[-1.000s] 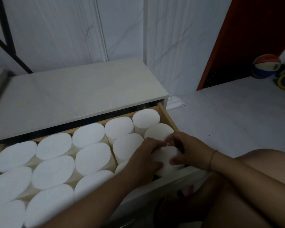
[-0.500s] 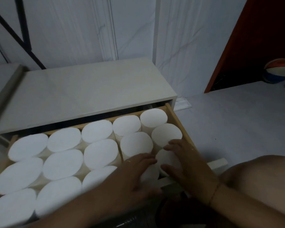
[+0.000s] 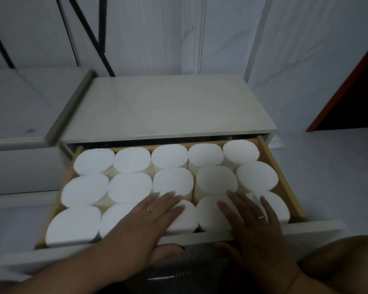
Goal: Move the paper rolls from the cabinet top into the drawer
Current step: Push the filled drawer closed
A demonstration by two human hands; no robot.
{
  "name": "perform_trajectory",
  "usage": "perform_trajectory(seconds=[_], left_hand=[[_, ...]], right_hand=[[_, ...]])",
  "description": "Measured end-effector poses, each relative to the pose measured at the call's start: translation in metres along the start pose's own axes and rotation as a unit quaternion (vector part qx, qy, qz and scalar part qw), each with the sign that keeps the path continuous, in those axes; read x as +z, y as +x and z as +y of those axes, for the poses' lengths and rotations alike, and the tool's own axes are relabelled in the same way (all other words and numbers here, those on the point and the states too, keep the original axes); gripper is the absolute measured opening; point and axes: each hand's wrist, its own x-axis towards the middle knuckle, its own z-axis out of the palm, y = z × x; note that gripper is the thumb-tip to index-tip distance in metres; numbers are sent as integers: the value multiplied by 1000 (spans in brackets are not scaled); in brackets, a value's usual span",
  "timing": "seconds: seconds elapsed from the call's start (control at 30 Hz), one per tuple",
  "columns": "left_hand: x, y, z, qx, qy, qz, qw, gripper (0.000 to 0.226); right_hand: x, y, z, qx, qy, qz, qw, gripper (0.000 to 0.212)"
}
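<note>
Paper rolls [image 3: 172, 183] stand upright in the open drawer [image 3: 284, 183], packed in three rows. I see the left hand [image 3: 145, 225] and the right hand [image 3: 255, 225] lying flat on the nearest row, fingers straight, gripping nothing; the cabinet top [image 3: 168, 107] is beyond them.

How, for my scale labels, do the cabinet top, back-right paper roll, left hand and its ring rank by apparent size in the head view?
1. cabinet top
2. left hand, enlarged by nearness
3. back-right paper roll
4. ring
</note>
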Motion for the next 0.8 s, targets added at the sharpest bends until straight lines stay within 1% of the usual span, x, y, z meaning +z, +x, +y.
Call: perform_trajectory(seconds=[0.07, 0.17, 0.43, 0.6, 0.8], left_hand=[[-1, 1, -5, 2, 1, 27, 1000, 67], [0, 4, -10, -14, 27, 46, 998, 66], [9, 19, -26, -64, 87, 67, 992, 63], [17, 34, -38, -86, 96, 88, 988, 64], [18, 54, -52, -125, 99, 127, 979, 67]], right_hand=[[-3, 5, -2, 8, 1, 4, 1000, 69], [-7, 15, -2, 9, 8, 7, 1000, 69], [-6, 45, 0, 18, 30, 41, 999, 67], [-1, 65, 1, 27, 49, 60, 997, 69], [5, 93, 10, 11, 60, 89, 994, 69]])
